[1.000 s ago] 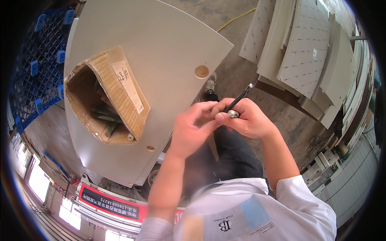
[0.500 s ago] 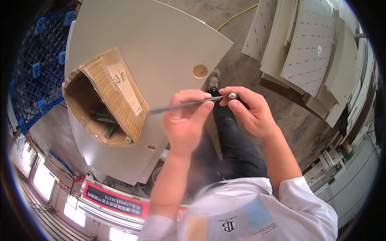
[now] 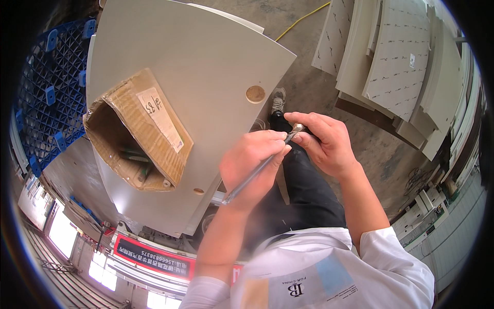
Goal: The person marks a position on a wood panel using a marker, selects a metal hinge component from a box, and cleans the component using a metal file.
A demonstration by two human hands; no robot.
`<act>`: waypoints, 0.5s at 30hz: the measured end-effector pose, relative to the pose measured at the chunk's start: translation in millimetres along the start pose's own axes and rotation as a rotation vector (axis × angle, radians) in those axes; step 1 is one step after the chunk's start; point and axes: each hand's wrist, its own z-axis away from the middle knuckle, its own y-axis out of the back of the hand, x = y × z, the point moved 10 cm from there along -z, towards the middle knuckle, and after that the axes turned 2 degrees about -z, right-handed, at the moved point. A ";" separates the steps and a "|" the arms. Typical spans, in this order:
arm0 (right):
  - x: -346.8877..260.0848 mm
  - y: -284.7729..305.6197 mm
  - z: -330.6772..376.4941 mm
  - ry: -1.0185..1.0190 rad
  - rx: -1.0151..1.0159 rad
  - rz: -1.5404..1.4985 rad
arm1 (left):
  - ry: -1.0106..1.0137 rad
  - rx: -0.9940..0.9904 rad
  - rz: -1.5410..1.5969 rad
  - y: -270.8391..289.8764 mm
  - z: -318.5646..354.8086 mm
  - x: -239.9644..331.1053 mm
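My left hand (image 3: pixel 253 164) is closed on a slim dark rod (image 3: pixel 251 177), which slants down across the palm to a paler end near the wrist. Its upper end meets a small metal piece (image 3: pixel 297 127) with a shiny, rounded tip. Thumb and fingers of my right hand (image 3: pixel 325 141) pinch that piece. Both hands are close together above my legs, fingertips almost touching. Just left of them stands an open cardboard box (image 3: pixel 172 116) on a pale panel (image 3: pixel 216 56); greenish slender items (image 3: pixel 136 154) lie inside, partly in shadow.
Round holes (image 3: pixel 255 94) pierce the panel. Blue plastic pallets (image 3: pixel 51 92) stand at the far left, and stacked boards (image 3: pixel 396 62) lean at the right. A yellow cable (image 3: pixel 303 21) runs over the floor. A machine with a red-framed sign (image 3: pixel 152 257) is at lower left.
The rod in my left hand has swung from nearly level to a steep slant, its outer end now toward my wrist. My left hand has moved right, bringing the rod's tip against the metal piece.
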 end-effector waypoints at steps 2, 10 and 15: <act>-2.1 0.1 -1.2 -0.005 -0.012 0.034 | -0.013 0.004 0.010 0.4 -1.7 0.5; -7.5 -10.5 -0.2 0.018 -0.019 0.077 | -0.017 0.038 -0.004 10.8 8.5 -4.2; -13.6 -20.4 2.1 0.038 0.029 0.053 | -0.007 0.084 0.004 19.9 20.7 -9.3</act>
